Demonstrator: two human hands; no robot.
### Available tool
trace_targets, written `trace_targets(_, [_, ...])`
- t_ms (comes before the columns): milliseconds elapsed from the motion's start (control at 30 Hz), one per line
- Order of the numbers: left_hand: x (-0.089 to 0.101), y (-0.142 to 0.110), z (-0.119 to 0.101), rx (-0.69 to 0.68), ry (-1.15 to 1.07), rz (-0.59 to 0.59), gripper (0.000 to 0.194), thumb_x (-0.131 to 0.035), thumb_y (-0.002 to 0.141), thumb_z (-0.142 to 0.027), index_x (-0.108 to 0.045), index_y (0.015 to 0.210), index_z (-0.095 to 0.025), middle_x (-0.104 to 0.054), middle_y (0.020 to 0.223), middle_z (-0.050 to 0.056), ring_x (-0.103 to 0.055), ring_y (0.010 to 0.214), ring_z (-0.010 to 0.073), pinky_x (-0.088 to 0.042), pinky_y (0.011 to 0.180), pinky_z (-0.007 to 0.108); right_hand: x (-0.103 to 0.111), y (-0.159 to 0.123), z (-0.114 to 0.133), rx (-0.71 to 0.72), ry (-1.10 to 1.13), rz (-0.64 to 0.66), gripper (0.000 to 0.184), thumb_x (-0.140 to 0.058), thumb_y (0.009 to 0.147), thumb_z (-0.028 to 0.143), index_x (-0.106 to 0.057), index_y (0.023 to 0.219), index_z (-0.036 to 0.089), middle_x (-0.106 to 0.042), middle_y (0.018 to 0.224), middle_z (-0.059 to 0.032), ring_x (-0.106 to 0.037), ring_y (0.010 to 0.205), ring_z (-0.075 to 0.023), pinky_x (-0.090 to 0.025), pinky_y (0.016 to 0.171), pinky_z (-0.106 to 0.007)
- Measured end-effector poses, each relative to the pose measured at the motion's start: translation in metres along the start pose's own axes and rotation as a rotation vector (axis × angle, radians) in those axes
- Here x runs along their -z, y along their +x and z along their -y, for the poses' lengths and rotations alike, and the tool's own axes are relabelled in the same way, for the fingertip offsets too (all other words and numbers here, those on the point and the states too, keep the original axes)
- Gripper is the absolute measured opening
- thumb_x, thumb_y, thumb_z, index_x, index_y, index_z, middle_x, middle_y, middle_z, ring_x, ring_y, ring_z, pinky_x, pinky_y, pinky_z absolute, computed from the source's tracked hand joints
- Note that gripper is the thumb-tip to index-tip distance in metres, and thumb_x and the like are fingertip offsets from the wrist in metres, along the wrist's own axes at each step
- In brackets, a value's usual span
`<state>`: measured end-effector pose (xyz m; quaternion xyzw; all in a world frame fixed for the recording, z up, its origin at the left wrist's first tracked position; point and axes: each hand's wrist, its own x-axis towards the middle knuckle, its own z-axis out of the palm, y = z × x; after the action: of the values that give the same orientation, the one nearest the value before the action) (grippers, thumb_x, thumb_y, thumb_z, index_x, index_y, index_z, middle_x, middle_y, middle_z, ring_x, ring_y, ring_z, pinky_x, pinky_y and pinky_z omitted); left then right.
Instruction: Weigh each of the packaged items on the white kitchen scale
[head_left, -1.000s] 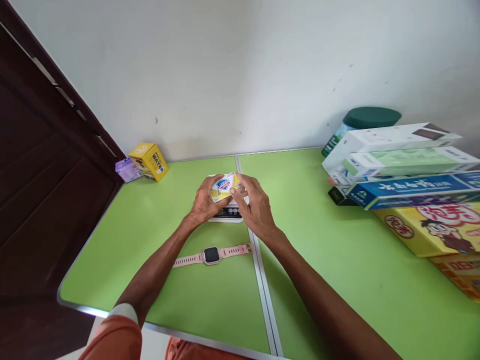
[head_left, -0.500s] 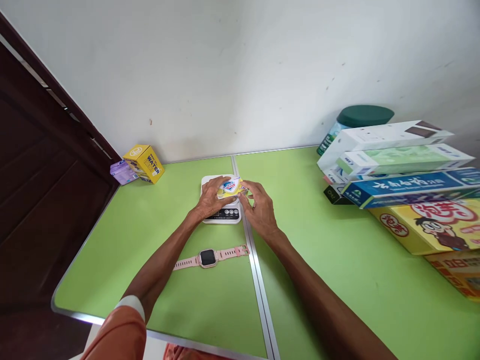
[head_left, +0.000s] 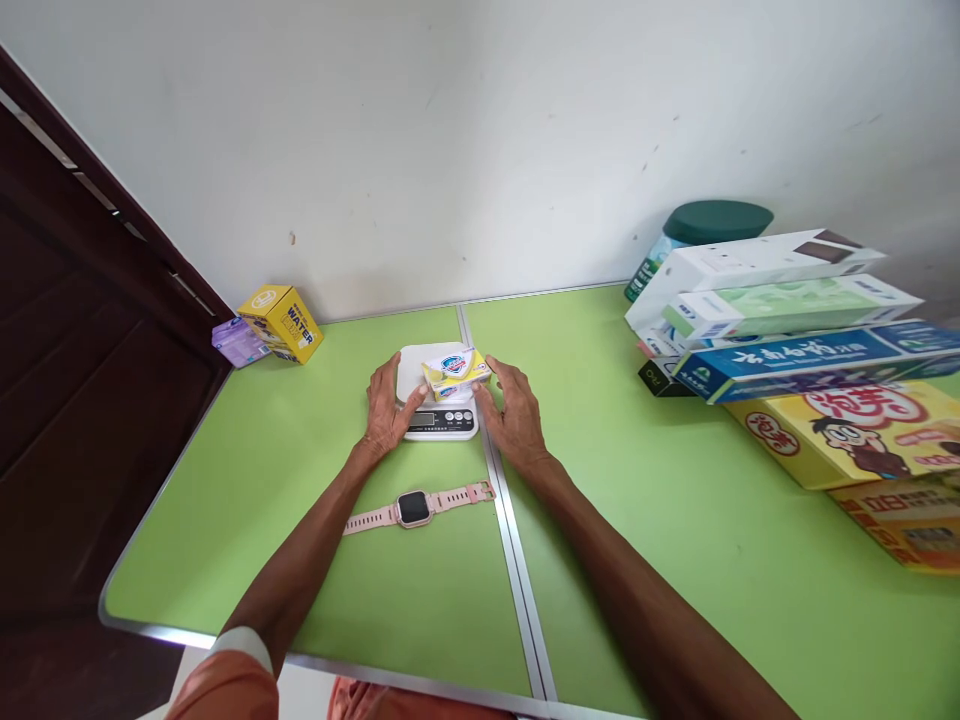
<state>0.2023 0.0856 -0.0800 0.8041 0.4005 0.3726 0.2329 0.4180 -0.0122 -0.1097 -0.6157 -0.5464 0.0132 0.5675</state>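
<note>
A yellow and white soap box (head_left: 454, 372) rests on the platform of a white kitchen scale (head_left: 409, 368), slightly askew toward its right side. My right hand (head_left: 517, 415) is at the box's right end, thumb at the front corner and a finger at the back corner. Spread beside the scale's left edge is my left hand (head_left: 386, 410), off the box, its thumb near the scale's display. The scale's dark button panel (head_left: 442, 420) faces me. Between my forearms lies a pink-strapped smartwatch (head_left: 414, 508), its left strap end partly hidden by my left arm.
A yellow box (head_left: 281, 322) and a purple pack (head_left: 240, 343) stand at the back left. Several stacked cartons, including a blue one (head_left: 810, 360), and a green-lidded tub (head_left: 716, 222) occupy the right. A metal seam (head_left: 517, 560) crosses the green table (head_left: 645, 500). Behind is a wall (head_left: 480, 150).
My left hand has let go of the soap box and moved left, fingers spreading. The box has come down onto the scale. My right hand stays at its end. The view has shifted slightly.
</note>
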Motion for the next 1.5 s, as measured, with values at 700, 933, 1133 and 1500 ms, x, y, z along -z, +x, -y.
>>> trace_targets(700, [-0.013,-0.012,0.001,-0.001,-0.152,-0.027,0.093,-0.052,0.101,-0.083,-0.039,0.169,-0.022,-0.048,0.167,0.023,-0.045,0.161,0.0388,-0.037,0.136,0.061,0.000,-0.004,-0.002,-0.071,0.100,0.053,0.061,-0.055,0.109,0.060,-0.065,0.153,0.018,-0.074,0.143,-0.0209,-0.074,0.128,-0.0366,-0.069,0.100,-0.057])
trace_targets(933, [-0.013,-0.013,0.003,-0.013,-0.109,-0.028,0.091,-0.053,0.102,-0.080,-0.039,0.169,-0.020,-0.050,0.166,0.024,-0.047,0.159,0.0384,-0.039,0.135,0.061,-0.002,-0.005,-0.005,-0.038,0.077,0.082,0.060,-0.055,0.109,0.063,-0.067,0.151,0.021,-0.076,0.138,-0.0197,-0.072,0.126,-0.0370,-0.066,0.104,-0.061])
trace_targets(1133, [-0.012,-0.012,0.003,-0.015,-0.088,-0.033,0.089,-0.053,0.102,-0.080,-0.043,0.166,-0.019,-0.052,0.163,0.024,-0.049,0.157,0.0387,-0.037,0.135,0.063,-0.006,-0.007,-0.007,-0.023,0.087,0.097,0.060,-0.054,0.109,0.062,-0.066,0.152,0.022,-0.075,0.134,-0.0188,-0.073,0.123,-0.0360,-0.067,0.101,-0.060])
trace_targets(1500, [-0.012,-0.012,0.005,-0.035,-0.074,-0.024,0.085,-0.057,0.103,-0.076,-0.044,0.165,-0.019,-0.052,0.163,0.024,-0.050,0.156,0.0385,-0.040,0.134,0.063,-0.006,-0.006,-0.009,-0.016,0.087,0.122,0.056,-0.055,0.109,0.056,-0.064,0.151,0.020,-0.074,0.133,-0.0188,-0.073,0.122,-0.0350,-0.067,0.102,-0.058])
